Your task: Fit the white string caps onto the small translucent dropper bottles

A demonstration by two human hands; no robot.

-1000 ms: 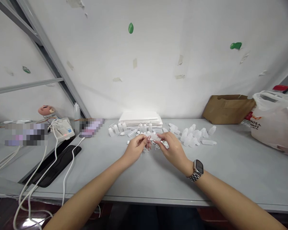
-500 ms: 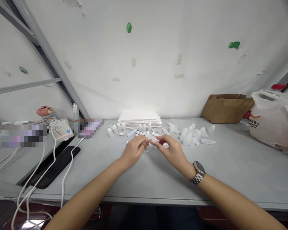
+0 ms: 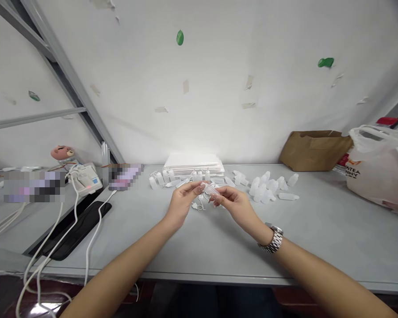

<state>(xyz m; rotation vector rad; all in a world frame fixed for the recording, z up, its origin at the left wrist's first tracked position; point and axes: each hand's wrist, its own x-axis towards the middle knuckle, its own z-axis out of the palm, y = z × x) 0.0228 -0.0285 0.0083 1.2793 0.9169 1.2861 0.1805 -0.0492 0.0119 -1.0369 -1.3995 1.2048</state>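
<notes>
Over the middle of the table I hold a small translucent plastic squeeze bottle (image 3: 211,190) between both hands. My right hand (image 3: 237,205) is closed around its body, thumb against fingers. At the other end, my left hand (image 3: 183,204) pinches the neck; whether a cap sits there is too small to tell. Small white caps with loops (image 3: 198,206) lie just below and behind the fingers, partly hidden. Capped bottles (image 3: 153,183) stand in a row beyond my left hand. A cluster of uncapped-looking bottles (image 3: 260,192) lies and stands to the right.
A white stack of flat sheets (image 3: 194,164) lies against the wall. Right of it stand a brown paper bag (image 3: 313,152) and a white plastic bag (image 3: 378,172). At left are a phone (image 3: 124,176), a white power strip (image 3: 86,181), cables and a black pad (image 3: 76,234).
My left hand's fingers have shifted and opened out somewhat at the bottle's neck. My right wrist has turned, and more of the looped caps shows between the hands.
</notes>
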